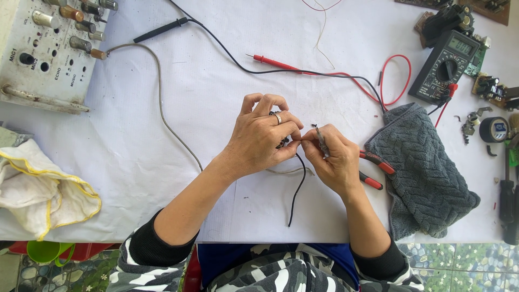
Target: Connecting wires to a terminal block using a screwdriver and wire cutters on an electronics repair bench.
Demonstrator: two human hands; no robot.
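Pliers (pixel 324 145) sit gripped in our right hand (pixel 334 162); our left hand (pixel 259 138) pinches a small dark part with a black wire (pixel 296 189) above the worktop (pixel 216 97).

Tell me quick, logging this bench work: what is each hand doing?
Left hand: closed, pinching a small dark part on the black wire.
Right hand: closed around red-handled pliers.

The table cover (pixel 216 81) is plain white; on it lie a grey knit-patterned towel (pixel 427 173), a white cloth with yellow edging (pixel 43 189), pliers with red-and-black handles (pixel 374 165) and a black multimeter (pixel 444 67) with 1 red probe (pixel 273 62) and 1 black probe (pixel 161 30). The wire (pixel 297 189) is black, the sleeves (pixel 157 254) are black with grey-white camouflage, and the audio panel (pixel 38 48) is off-white with metal knobs.
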